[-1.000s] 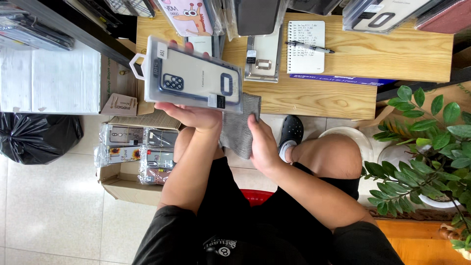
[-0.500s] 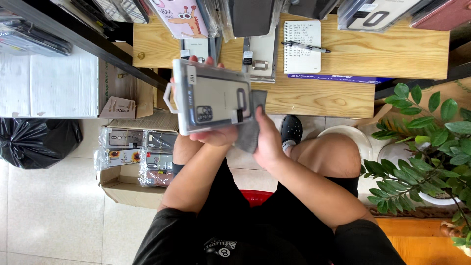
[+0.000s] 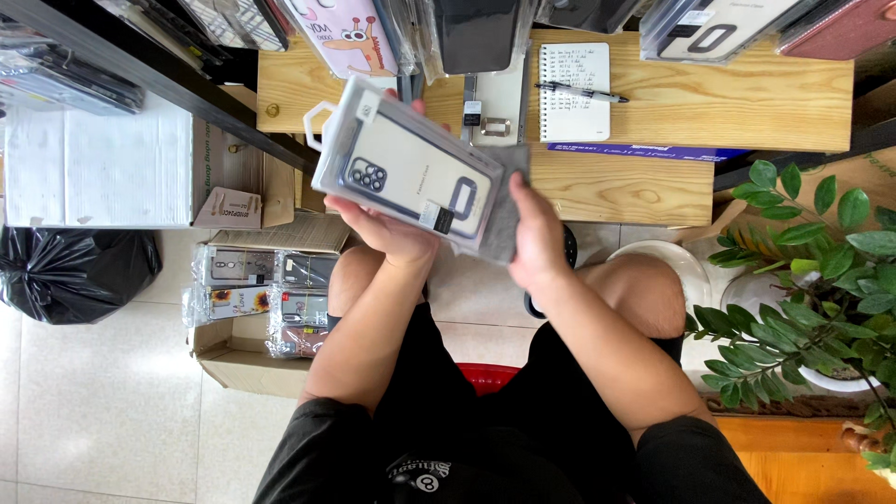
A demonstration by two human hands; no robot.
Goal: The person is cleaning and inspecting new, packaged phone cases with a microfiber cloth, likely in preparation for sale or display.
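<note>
Clear-packaged phone case (image 3: 411, 173) sits clasped in the left hand (image 3: 387, 233) — right hand (image 3: 537, 233) presses a grey cloth (image 3: 504, 210) against it.

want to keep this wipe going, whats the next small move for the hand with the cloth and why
Probably slide the right hand and its grey cloth leftward across the packaged phone case: the cloth covers only the right edge, the left hand supports it underneath.
</note>
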